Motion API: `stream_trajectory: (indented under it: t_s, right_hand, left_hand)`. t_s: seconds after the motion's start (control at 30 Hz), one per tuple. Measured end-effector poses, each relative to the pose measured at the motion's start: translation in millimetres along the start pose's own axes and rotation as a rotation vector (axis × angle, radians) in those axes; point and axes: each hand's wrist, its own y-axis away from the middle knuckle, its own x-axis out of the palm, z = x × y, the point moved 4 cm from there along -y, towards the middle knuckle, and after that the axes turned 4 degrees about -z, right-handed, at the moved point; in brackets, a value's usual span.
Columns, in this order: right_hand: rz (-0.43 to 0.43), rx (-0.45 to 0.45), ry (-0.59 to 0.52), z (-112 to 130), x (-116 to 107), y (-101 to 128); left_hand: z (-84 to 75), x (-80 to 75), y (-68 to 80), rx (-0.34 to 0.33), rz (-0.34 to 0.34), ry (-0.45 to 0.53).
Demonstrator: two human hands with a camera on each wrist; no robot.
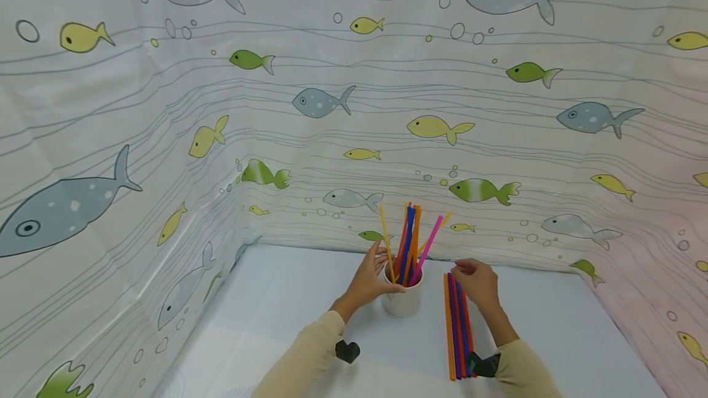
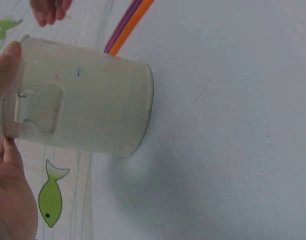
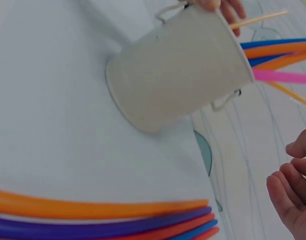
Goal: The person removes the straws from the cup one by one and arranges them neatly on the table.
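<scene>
A white metal cup (image 1: 402, 301) with small wire handles stands on the table. My left hand (image 1: 369, 276) grips it at the rim, thumb in front and fingers round the far side. Red, blue, orange and pink straws (image 1: 408, 244) lean out of the cup, along with thin yellowish sticks (image 1: 386, 235). To the right, a row of orange, purple, red and blue straws (image 1: 458, 330) lies side by side. My right hand (image 1: 477, 281) hovers by the row's far end; in the right wrist view its loosely bent fingers (image 3: 280, 195) hold nothing.
The white table (image 1: 287, 300) is enclosed at the back and sides by a fish-patterned sheet (image 1: 310, 140). Its back edge runs just behind the cup. Dark heart-shaped pieces (image 1: 347, 351) sit on both cuffs.
</scene>
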Motion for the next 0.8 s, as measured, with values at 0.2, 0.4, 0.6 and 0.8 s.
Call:
stream_trajectory:
  t_s: [0.2, 0.4, 0.6, 0.8]
  right_hand:
    - [-0.024, -0.063, -0.047, 22.7, 8.4, -1.9]
    - [-0.013, -0.09, -0.144, 40.6, 15.4, -5.3]
    - [-0.003, -0.064, -0.178, 44.7, 26.5, -5.8]
    - [-0.005, -0.03, -0.193, 40.7, 35.9, -4.3]
  left_hand:
    - [0.6, -0.4, 1.6, -0.022, 0.007, -0.005]
    - [-0.9, -0.8, 0.1, -0.024, 0.001, 0.019]
    - [-0.8, -0.7, 0.2, -0.034, -0.001, -0.007]
    - [0.6, 0.1, -0.7, -0.028, 0.001, 0.004]
